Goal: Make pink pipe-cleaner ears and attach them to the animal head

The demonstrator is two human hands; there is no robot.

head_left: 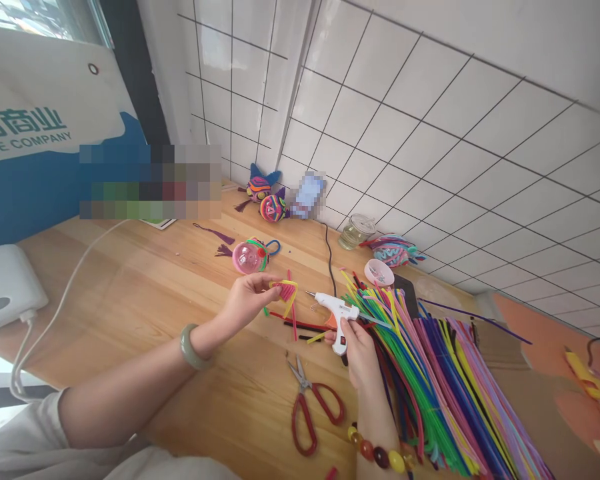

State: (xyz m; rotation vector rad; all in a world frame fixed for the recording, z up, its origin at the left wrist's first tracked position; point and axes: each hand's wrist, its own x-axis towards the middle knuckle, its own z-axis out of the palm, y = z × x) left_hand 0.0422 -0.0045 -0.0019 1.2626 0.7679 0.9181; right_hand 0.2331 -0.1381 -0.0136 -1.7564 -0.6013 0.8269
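My left hand (260, 292) pinches a small pink piece with a yellow edging (286, 291), which looks made of pipe cleaners. In my right hand (359, 343) is a white hot glue gun (336, 310), gripped by its handle, its nozzle pointing left toward the pink piece. A small gap shows between nozzle and piece. Below them on the table lie red-handled scissors (310, 400), blades partly spread. Loose pipe cleaner bits (294, 320) are scattered under my hands. Beyond my left hand sits a clear pink round case (249, 257) with green trim.
Bundles of coloured pipe cleaners (440, 393) spread across the right side. Along the wall stand striped craft figures (273, 207), a glass jar (356, 231) and a pink dish (379, 272). A dark cord (329, 257) runs behind the glue gun. A white device (10, 287) is at left.
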